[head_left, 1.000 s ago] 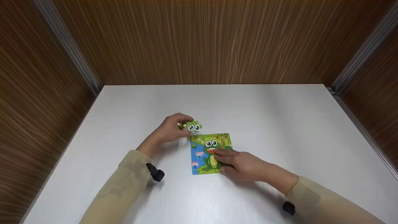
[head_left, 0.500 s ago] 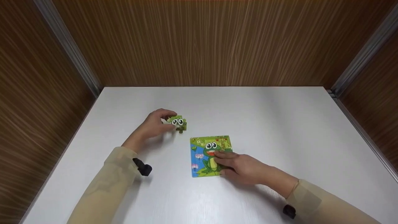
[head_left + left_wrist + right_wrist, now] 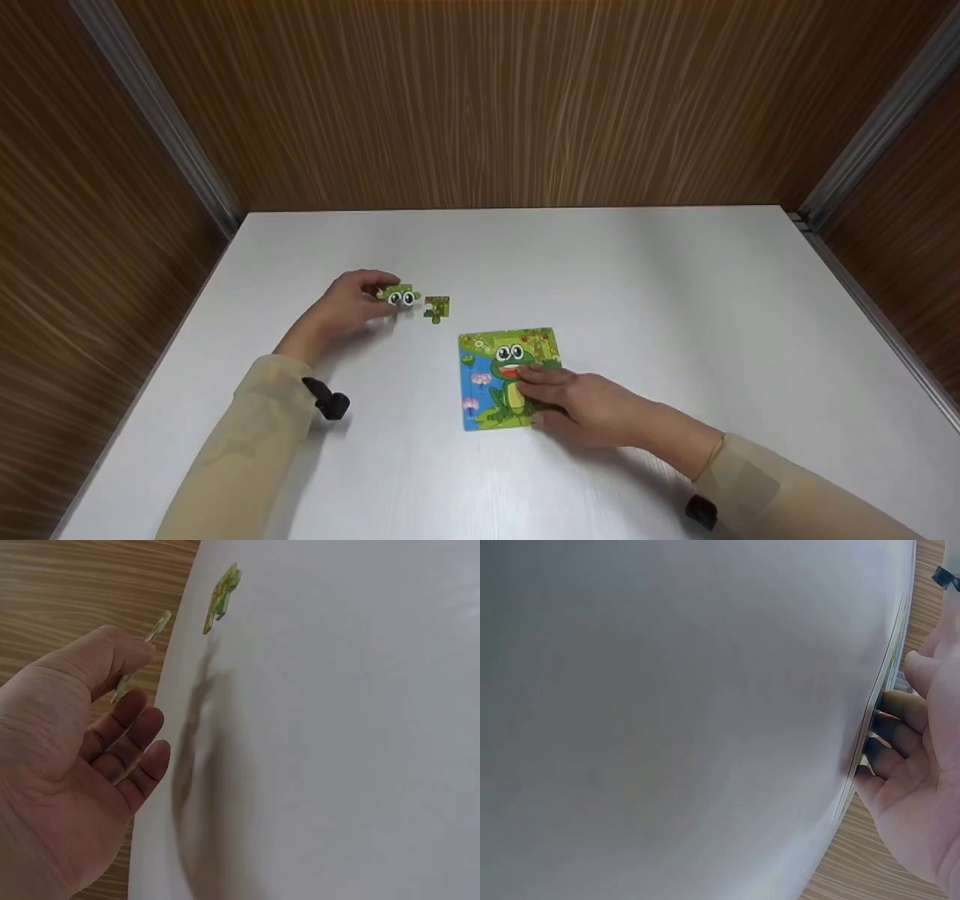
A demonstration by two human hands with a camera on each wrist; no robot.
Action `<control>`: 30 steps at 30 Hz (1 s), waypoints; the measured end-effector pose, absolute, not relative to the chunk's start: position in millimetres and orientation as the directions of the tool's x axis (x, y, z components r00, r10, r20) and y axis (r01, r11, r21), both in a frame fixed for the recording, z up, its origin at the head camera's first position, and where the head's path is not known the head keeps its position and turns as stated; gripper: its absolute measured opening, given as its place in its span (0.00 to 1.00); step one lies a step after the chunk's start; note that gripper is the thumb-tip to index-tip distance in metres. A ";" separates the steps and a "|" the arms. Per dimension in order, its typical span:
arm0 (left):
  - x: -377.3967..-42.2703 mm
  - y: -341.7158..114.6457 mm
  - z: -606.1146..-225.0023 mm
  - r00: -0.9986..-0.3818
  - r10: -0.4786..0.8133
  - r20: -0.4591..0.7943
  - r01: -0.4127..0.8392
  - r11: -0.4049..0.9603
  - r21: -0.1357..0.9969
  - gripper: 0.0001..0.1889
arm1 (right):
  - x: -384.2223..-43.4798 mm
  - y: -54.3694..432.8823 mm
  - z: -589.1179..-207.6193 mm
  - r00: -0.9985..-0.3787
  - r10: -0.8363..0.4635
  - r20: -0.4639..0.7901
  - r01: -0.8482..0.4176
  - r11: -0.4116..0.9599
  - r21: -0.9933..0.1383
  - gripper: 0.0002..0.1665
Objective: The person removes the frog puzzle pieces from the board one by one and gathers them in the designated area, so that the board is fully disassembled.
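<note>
My left hand (image 3: 345,304) pinches a puzzle piece (image 3: 402,294) printed with two frog eyes, holding it over the left side of the table. The left wrist view shows this piece edge-on between thumb and index finger, the other fingers loosely bent below. Just right of it lies a second, green puzzle piece (image 3: 437,307) with a knob toward me. My right hand (image 3: 585,405) rests with its fingers on the right part of a square frog puzzle board (image 3: 487,390), covering some of the frog's body and the board's right edge.
The white table (image 3: 675,300) runs back to a brown wood-grain panel (image 3: 480,105). Similar panels stand at left and right, with metal strips in the corners. A small black device (image 3: 327,400) sits at the left wrist, another (image 3: 701,511) at the right.
My left hand has carried the eye piece leftward, away from the board. The green piece has come apart from it and lies on the table. My right hand stays on the board.
</note>
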State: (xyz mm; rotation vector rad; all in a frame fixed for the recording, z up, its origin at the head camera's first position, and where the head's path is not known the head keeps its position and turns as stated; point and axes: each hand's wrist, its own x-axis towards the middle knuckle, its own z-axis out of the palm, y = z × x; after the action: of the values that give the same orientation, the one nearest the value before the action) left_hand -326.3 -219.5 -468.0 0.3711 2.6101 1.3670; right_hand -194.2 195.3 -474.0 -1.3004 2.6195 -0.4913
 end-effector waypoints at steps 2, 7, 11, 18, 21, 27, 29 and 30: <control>-326.0 -222.6 -470.6 -0.954 0.295 -0.050 0.129 0.557 0.821 0.26 | -194.2 195.2 -474.1 -0.605 -0.796 -0.014 -0.737 0.566 -0.370 0.30; -325.4 -227.1 -475.1 -0.952 0.299 -0.062 0.125 0.569 0.813 0.26 | -194.2 195.1 -474.4 -0.612 -0.791 -0.027 -0.725 0.574 -0.381 0.30; -325.8 -228.4 -478.3 -0.949 0.311 -0.057 0.132 0.554 0.822 0.26 | -194.1 195.1 -474.9 -0.617 -0.786 -0.034 -0.718 0.580 -0.384 0.30; -326.1 -229.8 -484.1 -0.955 0.289 -0.071 0.112 0.570 0.814 0.26 | -193.8 195.3 -475.1 -0.627 -0.777 -0.055 -0.705 0.597 -0.383 0.30; -326.4 -229.7 -485.8 -0.959 0.272 -0.081 0.097 0.582 0.807 0.26 | -193.6 195.4 -474.7 -0.625 -0.779 -0.052 -0.707 0.594 -0.385 0.30; -325.9 -229.2 -487.7 -0.963 0.263 -0.067 0.113 0.613 0.782 0.26 | -193.1 196.1 -473.4 -0.616 -0.787 -0.031 -0.721 0.579 -0.381 0.30; -325.4 -229.0 -487.9 -0.962 0.268 -0.056 0.129 0.623 0.772 0.26 | -192.9 196.4 -473.0 -0.613 -0.790 -0.027 -0.726 0.575 -0.377 0.31; -325.2 -228.8 -488.0 -0.961 0.271 -0.053 0.133 0.624 0.770 0.26 | -193.0 196.5 -472.9 -0.611 -0.791 -0.025 -0.727 0.573 -0.377 0.31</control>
State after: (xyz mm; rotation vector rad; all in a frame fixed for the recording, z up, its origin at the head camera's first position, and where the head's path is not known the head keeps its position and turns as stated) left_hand -325.2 -228.8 -488.0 0.3363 2.6807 1.2515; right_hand -193.0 196.5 -472.9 -1.2757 2.6128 -0.4949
